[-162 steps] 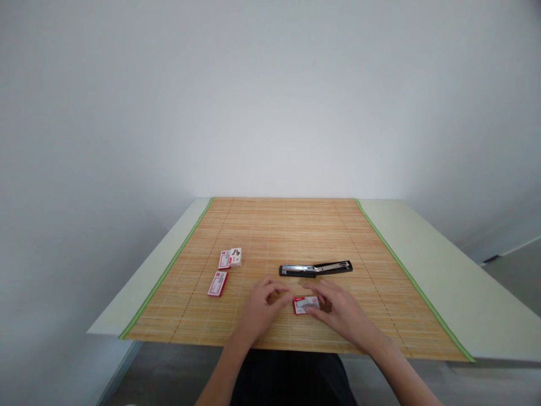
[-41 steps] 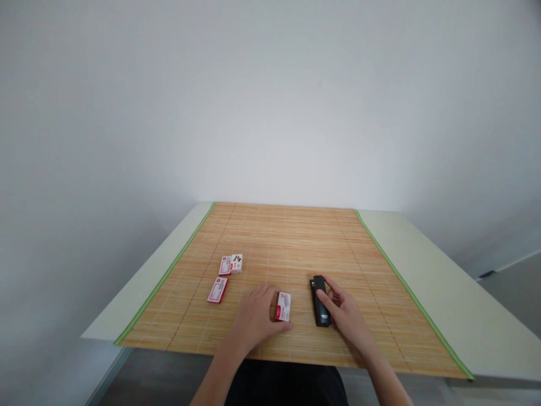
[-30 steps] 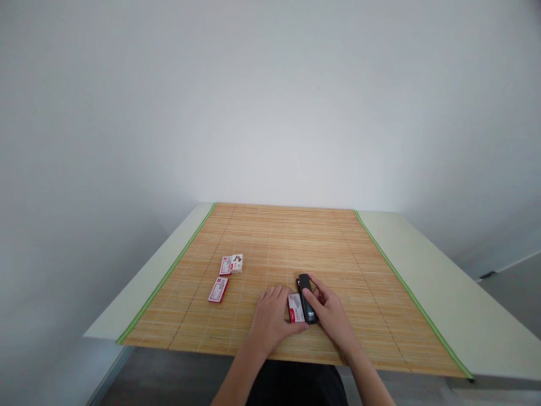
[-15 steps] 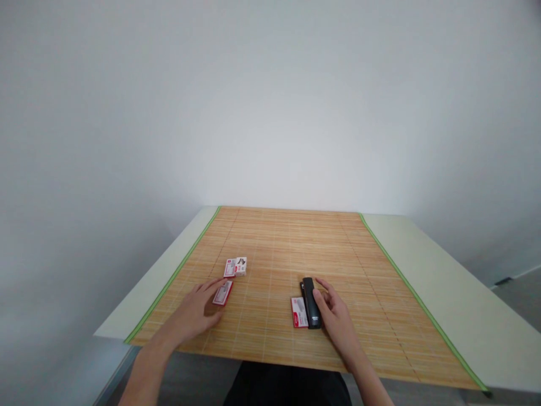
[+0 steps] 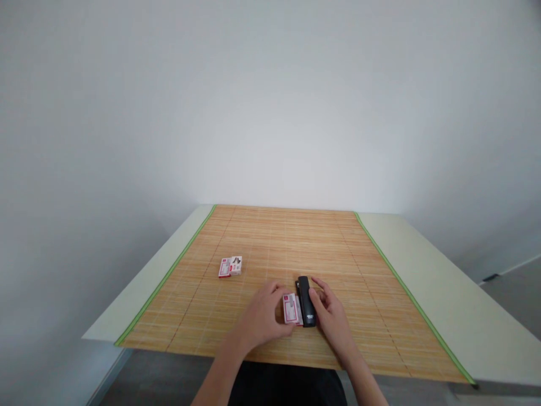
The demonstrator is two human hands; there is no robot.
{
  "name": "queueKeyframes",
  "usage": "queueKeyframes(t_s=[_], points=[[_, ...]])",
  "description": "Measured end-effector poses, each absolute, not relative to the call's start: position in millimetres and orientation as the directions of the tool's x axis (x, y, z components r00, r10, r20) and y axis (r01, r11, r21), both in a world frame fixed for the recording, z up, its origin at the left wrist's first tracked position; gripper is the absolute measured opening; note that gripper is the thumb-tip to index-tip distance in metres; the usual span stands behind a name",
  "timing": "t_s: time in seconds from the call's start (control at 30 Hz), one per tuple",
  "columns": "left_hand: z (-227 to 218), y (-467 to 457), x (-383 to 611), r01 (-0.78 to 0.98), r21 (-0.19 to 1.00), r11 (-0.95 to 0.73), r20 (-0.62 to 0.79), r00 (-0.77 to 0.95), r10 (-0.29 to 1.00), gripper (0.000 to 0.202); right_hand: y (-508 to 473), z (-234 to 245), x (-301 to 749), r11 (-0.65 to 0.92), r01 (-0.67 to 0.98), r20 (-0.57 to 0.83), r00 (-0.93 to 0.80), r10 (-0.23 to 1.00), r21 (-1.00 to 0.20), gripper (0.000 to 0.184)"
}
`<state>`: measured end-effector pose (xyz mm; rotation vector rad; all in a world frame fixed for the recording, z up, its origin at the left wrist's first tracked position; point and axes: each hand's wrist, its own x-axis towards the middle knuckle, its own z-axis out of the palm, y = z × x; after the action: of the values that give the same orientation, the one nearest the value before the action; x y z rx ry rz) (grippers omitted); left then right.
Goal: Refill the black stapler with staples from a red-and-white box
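Left hand [image 5: 264,317] pinches a small red-and-white cardboard staple box [image 5: 291,308] near the worktop's front edge; right hand [image 5: 329,313], fingers loosely open, touches the black plastic stapler [image 5: 305,292] just beside it.

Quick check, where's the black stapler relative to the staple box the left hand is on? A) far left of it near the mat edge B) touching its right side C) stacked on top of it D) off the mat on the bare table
B: the stapler lies lengthwise right against the right side of the staple box, with the left hand on the box and the right hand at the stapler's other side.
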<state>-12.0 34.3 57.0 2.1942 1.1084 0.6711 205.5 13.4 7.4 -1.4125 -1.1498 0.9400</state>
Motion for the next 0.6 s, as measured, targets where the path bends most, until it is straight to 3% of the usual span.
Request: queueKeyframes(t_s=[0.27,0.47,0.6], points=[[43,44,0,0.532,0.685,-0.497,0.152,0.563,0.812,0.06,12,9,208,0.004,0.234,0.044,0.167,0.985,-0.972,0.062],[42,57,10,0.482,0.671,-0.564,0.15,0.656,0.74,0.055,3,13,207,-0.08,0.171,-0.055,0.151,0.987,-0.982,0.063],[42,60,-1,0.429,0.73,-0.532,0.141,0.667,0.732,0.087,-2,14,207,-0.07,0.135,-0.044,0.185,0.982,-0.988,0.066]])
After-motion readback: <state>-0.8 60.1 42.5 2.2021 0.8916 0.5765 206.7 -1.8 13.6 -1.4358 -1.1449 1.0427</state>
